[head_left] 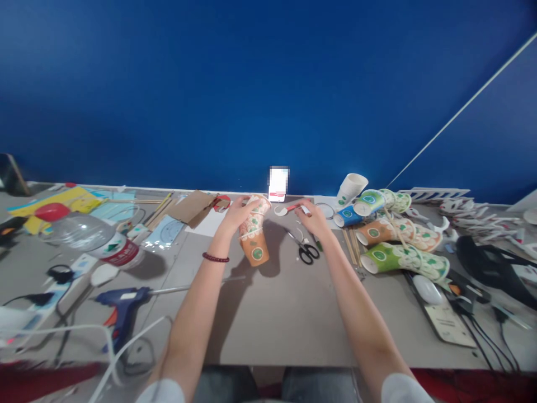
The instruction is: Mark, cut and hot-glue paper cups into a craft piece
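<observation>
Counting one paper-cup tube (254,247) over the middle of the desk (289,324), left hand (241,215) fingers curled round its upper part. One scissors (305,247), one glue gun (125,301), one bottle (98,235). Right hand (311,215) is at one red item (295,206); I can't tell if it's gripped. Cups (375,231) at right overlap; screen (277,182) pixelated.

Fairly bright light is reaching the tabletop (293,324), seemingly from above and the left, as soft shadows are spreading rightward from the left forearm (205,296) and the paper cups (254,249) under the left fingers (245,206). Beyond the fingers, the blue wall (268,84) is darkening toward its upper corners. Between both hands' fingers and farther back, a phone screen (278,182) is glaring white, its border breaking into coarse pixels. Far right of the fingers, white clutter (478,207) is blurring and stretching with wide-angle distortion.
</observation>
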Demonstrator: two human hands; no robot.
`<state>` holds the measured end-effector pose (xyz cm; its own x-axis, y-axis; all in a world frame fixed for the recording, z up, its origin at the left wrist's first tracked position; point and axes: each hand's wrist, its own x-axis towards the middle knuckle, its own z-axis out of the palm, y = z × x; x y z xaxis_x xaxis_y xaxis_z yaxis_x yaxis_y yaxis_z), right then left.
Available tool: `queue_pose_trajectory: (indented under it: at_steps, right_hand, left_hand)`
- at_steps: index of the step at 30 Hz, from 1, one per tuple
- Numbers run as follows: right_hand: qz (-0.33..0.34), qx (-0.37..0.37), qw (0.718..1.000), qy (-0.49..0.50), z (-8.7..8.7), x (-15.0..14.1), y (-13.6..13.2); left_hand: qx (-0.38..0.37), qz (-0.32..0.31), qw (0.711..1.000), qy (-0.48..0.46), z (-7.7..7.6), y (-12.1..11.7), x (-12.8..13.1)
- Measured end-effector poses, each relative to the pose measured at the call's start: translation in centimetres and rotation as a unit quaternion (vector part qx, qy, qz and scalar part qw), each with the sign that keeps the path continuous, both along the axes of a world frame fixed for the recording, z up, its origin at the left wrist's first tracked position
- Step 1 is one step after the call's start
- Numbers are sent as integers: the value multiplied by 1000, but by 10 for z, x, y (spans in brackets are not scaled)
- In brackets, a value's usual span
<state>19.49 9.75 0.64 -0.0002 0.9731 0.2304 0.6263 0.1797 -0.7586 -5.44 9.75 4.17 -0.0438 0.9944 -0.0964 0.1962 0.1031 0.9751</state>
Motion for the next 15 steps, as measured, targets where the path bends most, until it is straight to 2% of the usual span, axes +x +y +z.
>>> queue_pose_trajectory:
  at_steps: [2,6,11,15]
  right_hand:
    - [0,-9,1000,-23,-4,-1,2]
    - [1,-17,1000,-8,-5,-4,3]
    - [22,-31,993,108,2,-11,0]
    - [62,-36,982,175,7,-15,-5]
  left_hand:
    - [-15,-14,1000,-8,0,-1,-4]
    - [-60,-95,992,-58,-2,-3,1]
    - [-62,-103,993,-22,-13,-3,24]
    - [-89,-138,986,-15,-21,-6,39]
